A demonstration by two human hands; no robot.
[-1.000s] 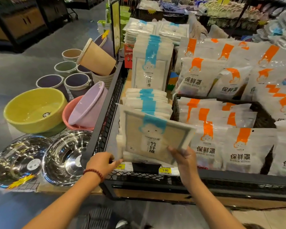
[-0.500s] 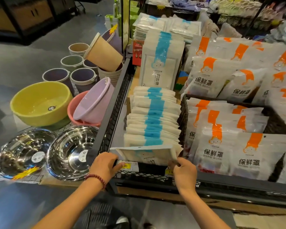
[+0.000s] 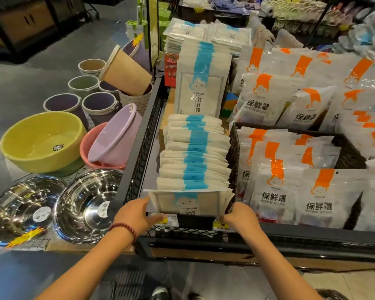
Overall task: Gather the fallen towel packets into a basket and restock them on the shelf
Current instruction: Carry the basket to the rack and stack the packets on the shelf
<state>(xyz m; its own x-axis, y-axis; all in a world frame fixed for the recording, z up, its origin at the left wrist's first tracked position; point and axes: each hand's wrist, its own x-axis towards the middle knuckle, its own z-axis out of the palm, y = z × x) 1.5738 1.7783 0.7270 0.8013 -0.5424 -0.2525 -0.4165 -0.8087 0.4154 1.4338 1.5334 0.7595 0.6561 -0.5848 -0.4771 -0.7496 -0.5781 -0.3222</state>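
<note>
A row of white towel packets with blue stripes (image 3: 195, 156) stands on edge in the black wire shelf bin (image 3: 139, 148). The front packet (image 3: 184, 202) stands upright at the near end of the row, its printed face toward me. My left hand (image 3: 134, 215) touches its left edge with the fingers extended. My right hand (image 3: 238, 215) pinches its right edge. Another stack of the same packets (image 3: 201, 83) stands upright behind the row.
Orange-striped white bags (image 3: 290, 180) fill the black bin to the right. On the left sit steel bowls (image 3: 87, 204), a yellow basin (image 3: 41, 139), a pink and lilac basin (image 3: 115, 139) and plastic buckets (image 3: 100, 102). Yellow price tags (image 3: 221, 225) hang on the front rim.
The front packet was tipped from facing me to lying flat, and now stands upright at the front of the row. Both hands moved to its side edges.
</note>
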